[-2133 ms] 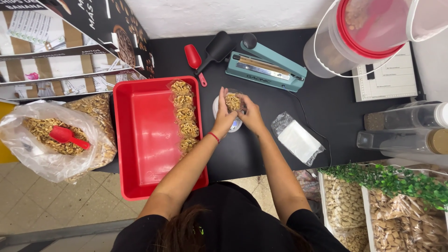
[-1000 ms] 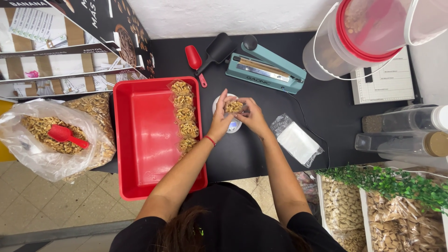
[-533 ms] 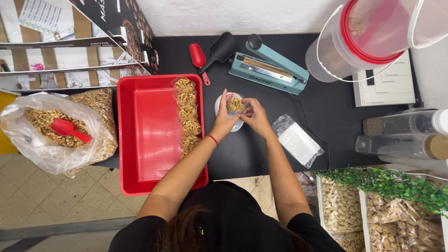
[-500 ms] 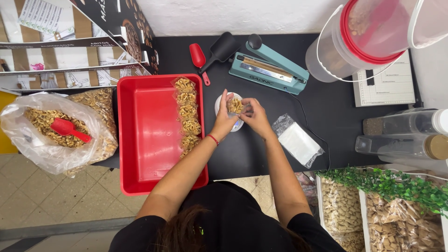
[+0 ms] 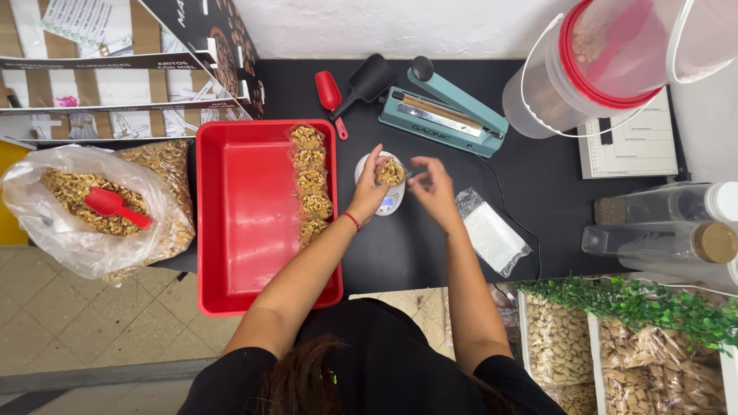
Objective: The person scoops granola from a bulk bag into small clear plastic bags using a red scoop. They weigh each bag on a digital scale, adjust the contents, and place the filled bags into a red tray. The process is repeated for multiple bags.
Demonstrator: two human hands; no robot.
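One small clear bag of walnuts point(image 5: 390, 172) is pinched in the left hand point(image 5: 371, 184), fingers closed on its left side, held right over a little white scale point(image 5: 382, 201) near the middle of the black bench point(image 5: 400, 253). The right hand point(image 5: 432, 187) sits just to the right of the bag, fingers loosely spread and holding nothing, so the hands are close together but not touching.

Left of the scale there's one red plastic tray point(image 5: 246, 215), a rectangle with smooth glossy walls, and along its right wall a row of five filled walnut bags point(image 5: 310, 183), lumpy and tan through the clear film. At the bench's left edge sits one big crinkly clear sack of walnuts point(image 5: 92, 207) with a red scoop point(image 5: 114, 206) lying in it.

Toward the back edge: a second small red scoop point(image 5: 330, 94), one black scoop point(image 5: 367, 79), and one teal metal heat sealer point(image 5: 443, 115) with its arm down. Right of the hands, a flat stack of empty clear bags point(image 5: 492, 237). At the back right corner stands one translucent bucket point(image 5: 569, 77) with a red rim, and two clear bottles point(image 5: 661, 223) lie on their sides by the right edge.
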